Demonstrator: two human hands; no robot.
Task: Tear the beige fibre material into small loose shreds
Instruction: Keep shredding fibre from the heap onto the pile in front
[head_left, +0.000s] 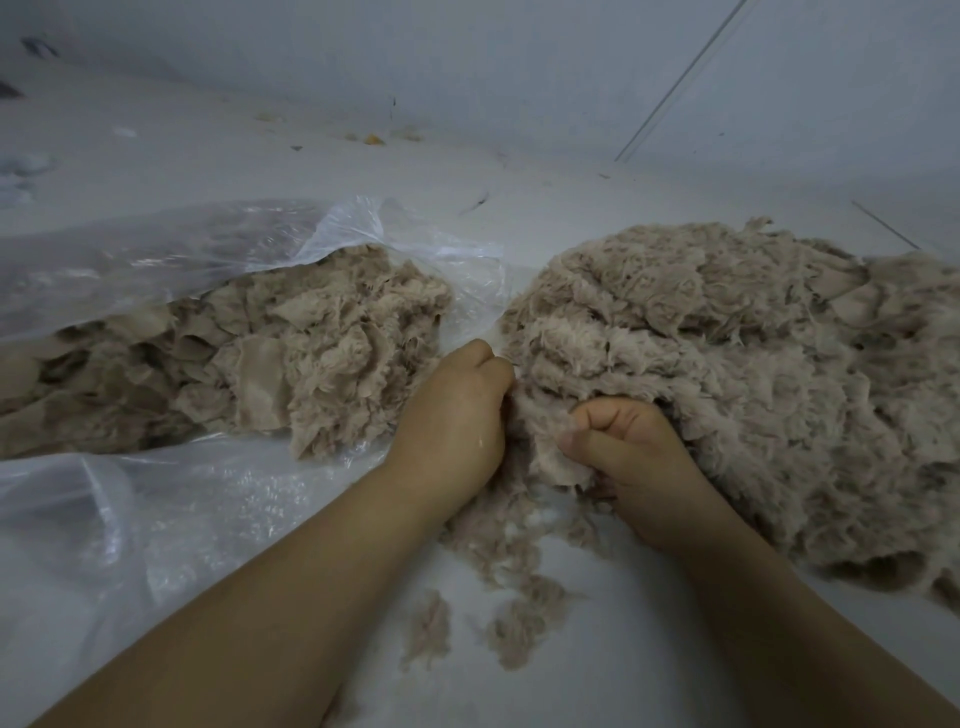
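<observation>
Both hands clench beige fibre at the near edge of a large pile (727, 364) on a white floor (597, 649): the left hand (457, 410) grips a tuft beside the right hand (634, 457). Loose shreds (514, 597) lie below them. More fibre (260, 353) fills a clear plastic bag (156, 260) to the left.

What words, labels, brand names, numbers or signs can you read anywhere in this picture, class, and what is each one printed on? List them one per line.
None: no readable text appears anywhere in this view.
The clear plastic bag bears no print that shows.
The beige fibre pile, gripped by the left hand and the right hand, carries no label.
The pale floor and the wall show no writing.
</observation>
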